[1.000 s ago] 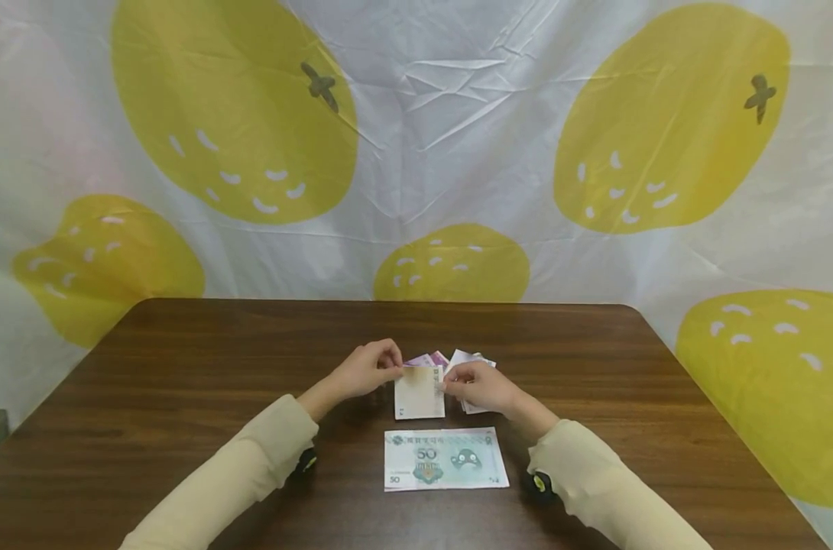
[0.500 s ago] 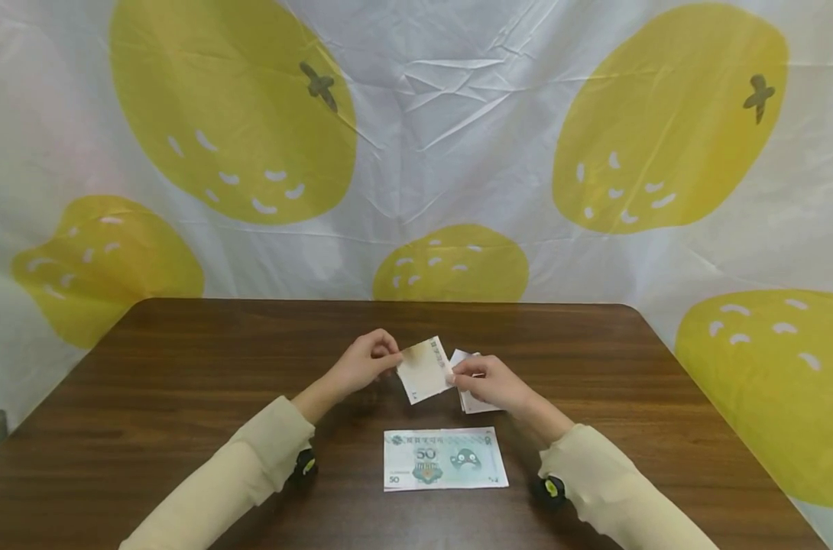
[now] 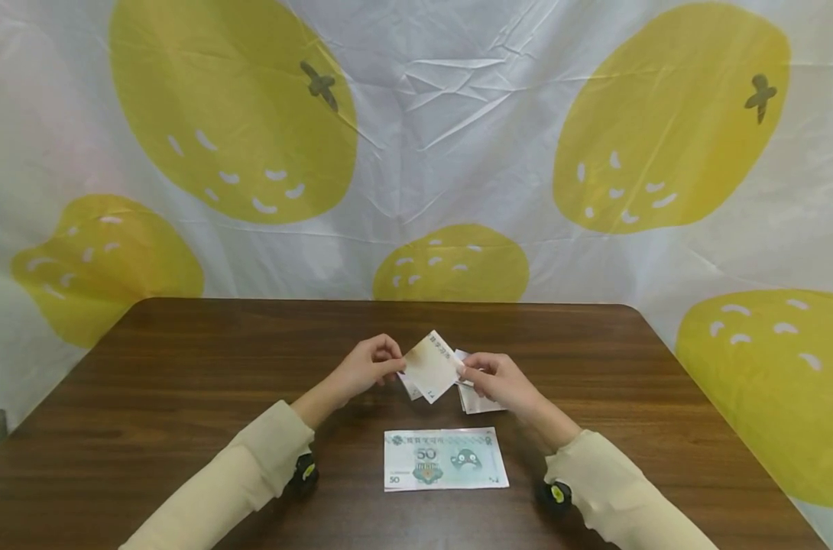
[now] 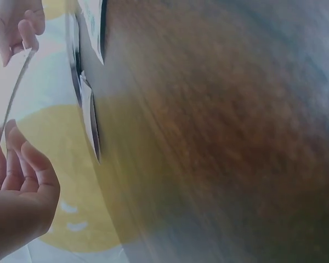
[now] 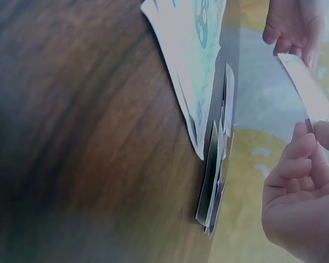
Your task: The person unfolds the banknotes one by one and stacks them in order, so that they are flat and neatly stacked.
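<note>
Pinching a pale note point(image 3: 432, 368) above the brown table point(image 3: 203, 428), fingers narrowed on its edges, with the left hand point(image 3: 370, 363) at nine o'clock and the right hand point(image 3: 504, 382) at three. Can see a green 50 note point(image 3: 451, 466) flat at six, and white notes point(image 3: 477, 403) at four.

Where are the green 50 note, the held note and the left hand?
Green 50 note point(image 3: 447, 459): head view, middle of its printed face.
Held note point(image 3: 432, 368): head view, its middle.
Left hand point(image 3: 365, 368): head view, its middle.

The hands point(image 3: 364, 368) are bare below loose cream sleeves point(image 3: 227, 477), with black, yellow-green-marked devices point(image 3: 305, 472) at the cuffs point(image 3: 289, 434).
</note>
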Available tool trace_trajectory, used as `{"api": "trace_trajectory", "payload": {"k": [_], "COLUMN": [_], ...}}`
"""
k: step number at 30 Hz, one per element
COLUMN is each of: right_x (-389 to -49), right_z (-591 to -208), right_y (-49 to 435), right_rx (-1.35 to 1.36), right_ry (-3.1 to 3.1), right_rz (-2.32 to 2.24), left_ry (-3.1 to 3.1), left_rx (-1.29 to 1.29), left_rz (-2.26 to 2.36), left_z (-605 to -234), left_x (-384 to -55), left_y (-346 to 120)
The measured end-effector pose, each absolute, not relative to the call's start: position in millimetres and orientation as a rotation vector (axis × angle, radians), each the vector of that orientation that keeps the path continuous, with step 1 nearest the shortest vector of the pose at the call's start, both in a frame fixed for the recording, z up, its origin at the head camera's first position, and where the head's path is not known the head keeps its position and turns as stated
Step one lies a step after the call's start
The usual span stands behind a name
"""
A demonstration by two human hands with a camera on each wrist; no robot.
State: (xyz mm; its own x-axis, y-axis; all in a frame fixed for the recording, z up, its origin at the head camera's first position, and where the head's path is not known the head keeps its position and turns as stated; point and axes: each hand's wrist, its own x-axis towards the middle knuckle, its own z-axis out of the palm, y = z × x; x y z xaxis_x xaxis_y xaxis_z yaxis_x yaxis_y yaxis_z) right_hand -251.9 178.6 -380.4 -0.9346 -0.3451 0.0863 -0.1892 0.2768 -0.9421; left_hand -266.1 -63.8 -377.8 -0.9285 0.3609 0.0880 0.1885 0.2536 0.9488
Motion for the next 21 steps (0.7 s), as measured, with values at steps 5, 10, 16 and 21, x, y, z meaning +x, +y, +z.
{"api": "trace_trajectory", "payload": {"k": [5,10,16,21], "right_x": [-248,-239,-234,-236], "right_z": [-375,-365,-360,-365], "right_y": [179,177,175,176], "right_rx": [-0.513,-0.541,-0.564,-0.59], "right_ry": [2.38,2.343,2.342,2.336], "right_rz": [-1.722,-1.697,-1.664,-1.645], "left_ry": [2.372,2.402,2.539,2.567], "left_rx": [0.64,0.798,0.983,1.126], "left_rz": [1.728,1.712,1.572,1.458], "left_z": [-365,-373,-381,-380], "left_x": [-254,-260,-265,-262], "left_y": [-63,-61,-58,-58]}}
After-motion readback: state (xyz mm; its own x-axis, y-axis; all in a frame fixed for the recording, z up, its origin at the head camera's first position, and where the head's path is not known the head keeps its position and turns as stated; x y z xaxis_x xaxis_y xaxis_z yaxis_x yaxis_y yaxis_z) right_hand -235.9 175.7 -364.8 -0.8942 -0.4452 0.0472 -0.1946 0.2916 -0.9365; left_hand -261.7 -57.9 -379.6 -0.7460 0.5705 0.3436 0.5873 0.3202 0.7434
